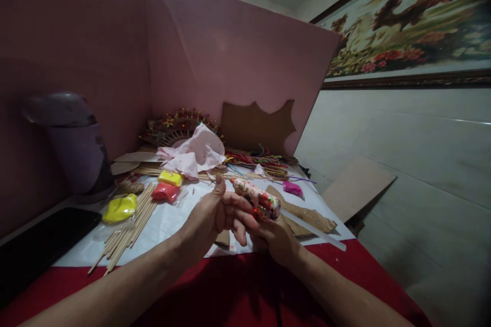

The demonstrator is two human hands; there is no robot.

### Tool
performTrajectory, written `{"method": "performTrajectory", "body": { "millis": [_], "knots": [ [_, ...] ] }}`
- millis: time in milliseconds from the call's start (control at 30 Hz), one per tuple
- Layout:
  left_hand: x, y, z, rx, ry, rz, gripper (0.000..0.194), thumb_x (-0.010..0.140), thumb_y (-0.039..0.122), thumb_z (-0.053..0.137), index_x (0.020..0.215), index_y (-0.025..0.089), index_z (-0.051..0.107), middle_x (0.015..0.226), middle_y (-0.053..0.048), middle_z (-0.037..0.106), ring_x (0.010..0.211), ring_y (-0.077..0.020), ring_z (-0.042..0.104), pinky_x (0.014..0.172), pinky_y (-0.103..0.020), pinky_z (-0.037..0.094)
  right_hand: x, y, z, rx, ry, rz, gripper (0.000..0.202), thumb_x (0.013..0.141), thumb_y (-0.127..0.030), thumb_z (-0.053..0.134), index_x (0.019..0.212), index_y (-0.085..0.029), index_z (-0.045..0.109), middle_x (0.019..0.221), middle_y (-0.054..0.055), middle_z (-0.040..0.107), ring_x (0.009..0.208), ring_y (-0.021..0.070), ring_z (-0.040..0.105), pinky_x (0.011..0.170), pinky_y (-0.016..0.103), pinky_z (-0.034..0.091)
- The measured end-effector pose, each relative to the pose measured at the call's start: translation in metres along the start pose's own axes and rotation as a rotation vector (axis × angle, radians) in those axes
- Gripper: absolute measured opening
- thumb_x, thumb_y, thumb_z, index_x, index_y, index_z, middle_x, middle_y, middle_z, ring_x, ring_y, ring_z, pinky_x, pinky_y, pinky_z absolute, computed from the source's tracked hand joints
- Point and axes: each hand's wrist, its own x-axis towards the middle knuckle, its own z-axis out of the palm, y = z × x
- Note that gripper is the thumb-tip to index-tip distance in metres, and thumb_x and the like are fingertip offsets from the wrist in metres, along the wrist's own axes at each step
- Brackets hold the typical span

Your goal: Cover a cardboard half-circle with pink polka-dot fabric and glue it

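Observation:
My right hand [279, 239] is wrapped round a patterned hot glue gun [255, 198], held above the front of the table. Its orange nozzle points up and to the left, and a long translucent glue stick [314, 230] sticks out behind. A small red light glows on the gun's side. Beside it is my left hand [224, 212], thumb raised and fingers apart and loosely bent toward the gun; whether the fingertips touch it I cannot tell. Beneath the hands lies a small piece of brown cardboard [222, 238], mostly hidden.
Wooden sticks [132, 227] lie at left, near yellow clay [119, 208], red clay [166, 192] and a black flat object [57, 230]. Behind are pink patterned cloth [195, 156] and colourful pipe cleaners [257, 161]. Torn cardboard [307, 214] and a magenta packet [293, 189] sit right.

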Motion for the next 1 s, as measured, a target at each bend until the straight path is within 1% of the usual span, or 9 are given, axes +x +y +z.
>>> {"method": "performTrajectory", "body": {
  "millis": [200, 300, 367, 433, 533, 633, 733, 867, 1000],
  "knots": [
    [-0.002, 0.008, 0.001, -0.163, -0.027, -0.078, 0.071, 0.084, 0.066, 0.031, 0.077, 0.008, 0.07, 0.074, -0.016, 0.074, 0.052, -0.0178, 0.065, 0.058, -0.029, 0.047, 0.002, -0.01, 0.003, -0.024, 0.08, -0.043, 0.036, 0.069, -0.038, 0.067, 0.053, -0.018, 0.042, 0.045, -0.008, 0.029, 0.04, 0.0037, 0.022, 0.04, 0.022, 0.014],
    [-0.003, 0.01, 0.002, -0.178, 0.002, -0.079, 0.048, 0.084, 0.051, 0.049, 0.083, 0.008, 0.07, 0.081, -0.014, 0.074, 0.058, -0.0166, 0.066, 0.062, -0.028, 0.049, 0.004, -0.012, 0.001, 0.069, 0.122, -0.034, 0.034, 0.067, -0.032, 0.068, 0.055, -0.018, 0.04, 0.046, -0.01, 0.028, 0.04, 0.003, 0.02, 0.039, 0.021, 0.014],
    [-0.002, 0.008, 0.001, -0.141, 0.054, -0.055, 0.03, 0.079, 0.038, 0.062, 0.086, 0.01, 0.069, 0.081, -0.012, 0.075, 0.057, -0.0146, 0.065, 0.059, -0.026, 0.048, 0.006, -0.013, 0.0, 0.123, 0.106, -0.029, 0.03, 0.068, -0.028, 0.068, 0.058, -0.017, 0.042, 0.047, -0.01, 0.03, 0.04, 0.0027, 0.019, 0.039, 0.02, 0.013],
    [-0.002, 0.006, 0.0, -0.089, 0.105, -0.044, 0.024, 0.074, 0.031, 0.069, 0.084, 0.01, 0.068, 0.075, -0.01, 0.074, 0.052, -0.0131, 0.064, 0.054, -0.023, 0.047, 0.008, -0.017, 0.0, 0.17, 0.085, -0.032, 0.026, 0.067, -0.026, 0.067, 0.059, -0.017, 0.044, 0.046, -0.01, 0.031, 0.039, 0.0023, 0.019, 0.038, 0.019, 0.013],
    [0.0, 0.005, -0.003, 0.011, 0.159, -0.074, 0.024, 0.07, 0.032, 0.072, 0.073, 0.009, 0.067, 0.061, -0.008, 0.071, 0.042, -0.0118, 0.06, 0.045, -0.021, 0.045, 0.012, -0.031, 0.001, 0.239, 0.076, -0.023, 0.021, 0.067, -0.024, 0.066, 0.063, -0.016, 0.047, 0.043, -0.012, 0.029, 0.037, 0.0018, 0.016, 0.037, 0.018, 0.011],
    [0.001, 0.006, -0.004, 0.133, 0.273, -0.071, 0.031, 0.067, 0.037, 0.072, 0.055, 0.013, 0.058, 0.039, -0.001, 0.056, 0.029, -0.0073, 0.045, 0.033, -0.018, 0.031, 0.015, -0.05, 0.002, 0.284, 0.02, 0.056, 0.018, 0.067, -0.021, 0.066, 0.07, -0.016, 0.049, 0.043, -0.013, 0.03, 0.036, 0.0011, 0.014, 0.038, 0.017, 0.011],
    [0.002, 0.005, -0.004, 0.263, 0.4, 0.022, 0.043, 0.07, 0.046, 0.067, 0.046, 0.016, 0.048, 0.032, 0.005, 0.041, 0.027, -0.005, 0.035, 0.031, -0.017, 0.02, 0.019, -0.062, 0.005, 0.301, -0.112, 0.193, 0.02, 0.067, -0.021, 0.065, 0.066, -0.017, 0.045, 0.045, -0.011, 0.037, 0.035, 0.0001, 0.017, 0.039, 0.017, 0.014],
    [0.001, 0.005, -0.006, 0.471, 0.43, 0.284, 0.041, 0.081, 0.049, 0.054, 0.056, 0.016, 0.053, 0.04, 0.004, 0.045, 0.034, -0.0063, 0.037, 0.036, -0.019, 0.025, 0.022, -0.05, 0.01, 0.317, -0.236, 0.304, 0.021, 0.063, -0.022, 0.065, 0.063, -0.017, 0.044, 0.042, -0.01, 0.037, 0.034, 0.0008, 0.02, 0.038, 0.018, 0.011],
    [-0.002, 0.007, -0.006, 0.599, 0.456, 0.488, 0.033, 0.085, 0.042, 0.051, 0.065, 0.016, 0.058, 0.048, 0.004, 0.048, 0.041, -0.0076, 0.04, 0.041, -0.021, 0.032, 0.02, -0.025, 0.01, 0.36, -0.22, 0.24, 0.017, 0.067, -0.024, 0.064, 0.077, -0.016, 0.054, 0.044, -0.01, 0.038, 0.034, 0.0011, 0.02, 0.037, 0.018, 0.012]
  ]
}}
